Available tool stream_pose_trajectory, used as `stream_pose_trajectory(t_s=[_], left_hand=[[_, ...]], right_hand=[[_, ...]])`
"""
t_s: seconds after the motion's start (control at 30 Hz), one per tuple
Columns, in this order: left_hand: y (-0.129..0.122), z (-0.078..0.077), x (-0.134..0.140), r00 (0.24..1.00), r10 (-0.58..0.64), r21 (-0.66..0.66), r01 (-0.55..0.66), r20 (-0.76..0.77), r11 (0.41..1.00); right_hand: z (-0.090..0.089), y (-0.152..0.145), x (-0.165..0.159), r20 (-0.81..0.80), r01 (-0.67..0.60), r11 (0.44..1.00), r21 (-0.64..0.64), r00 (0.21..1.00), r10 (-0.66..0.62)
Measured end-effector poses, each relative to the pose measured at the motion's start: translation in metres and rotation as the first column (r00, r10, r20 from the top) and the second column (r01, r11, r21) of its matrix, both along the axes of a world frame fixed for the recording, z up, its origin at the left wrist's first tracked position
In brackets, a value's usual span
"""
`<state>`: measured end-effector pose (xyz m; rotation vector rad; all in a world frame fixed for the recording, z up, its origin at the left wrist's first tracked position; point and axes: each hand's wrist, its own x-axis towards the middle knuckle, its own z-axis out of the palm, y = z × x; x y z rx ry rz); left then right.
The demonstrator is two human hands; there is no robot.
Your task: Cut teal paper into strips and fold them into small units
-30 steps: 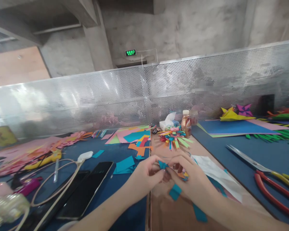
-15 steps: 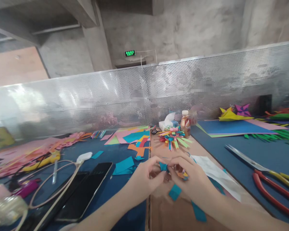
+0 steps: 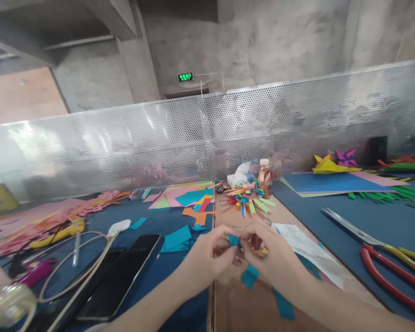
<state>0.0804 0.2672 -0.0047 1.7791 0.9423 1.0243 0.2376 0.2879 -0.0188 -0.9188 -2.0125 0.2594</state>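
Note:
Between the fingertips of both hands is a small folded piece of teal paper [image 3: 234,240]. My left hand [image 3: 207,253] pinches its left side with thumb and forefinger. On the other side, my right hand [image 3: 271,251] is closed with thumb and forefinger at its right edge. Fingers partly hide the folds. Below the hands, a small teal paper square [image 3: 250,276] and a teal strip [image 3: 283,303] lie on the brown board [image 3: 244,309]. To the left, teal sheets [image 3: 177,239] sit beside a small teal folded piece [image 3: 198,228].
A multicoloured paper-strip bundle [image 3: 247,196] stands ahead, near a bottle [image 3: 264,177] and a tissue pack [image 3: 240,177]. Large scissors [image 3: 373,244] with red and yellow handles lie right, beyond white paper [image 3: 313,251]. Phones [image 3: 124,276] and a cable [image 3: 43,281] occupy the left.
The camera view has shifted very slightly. Both hands keep their pinch on the small teal paper, with hardly any movement.

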Motion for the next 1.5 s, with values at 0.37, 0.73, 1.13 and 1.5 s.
stream_pose_trajectory(t_s=[0.37, 0.73, 1.13, 1.5], left_hand=[[0.003, 0.001, -0.003, 1.0, 0.016, -0.018, -0.016, 0.009, 1.0], [0.01, -0.002, -0.005, 0.999, 0.04, -0.033, -0.039, 0.023, 0.999], [0.011, 0.0, -0.005, 0.994, 0.025, -0.122, -0.012, 0.108, 0.992], [0.009, 0.002, -0.003, 0.994, 0.026, -0.156, -0.009, 0.109, 0.988]], right_hand=[[0.013, -0.006, 0.001, -0.087, -0.122, 0.966, -0.229, 0.991, 0.105], [0.013, 0.001, 0.0, -0.221, -0.203, 0.899, -0.387, 0.968, 0.123], [0.02, -0.003, 0.003, -0.24, -0.205, 0.873, -0.442, 0.965, 0.105], [0.011, 0.002, 0.002, -0.177, -0.19, 0.919, -0.345, 0.975, 0.135]])
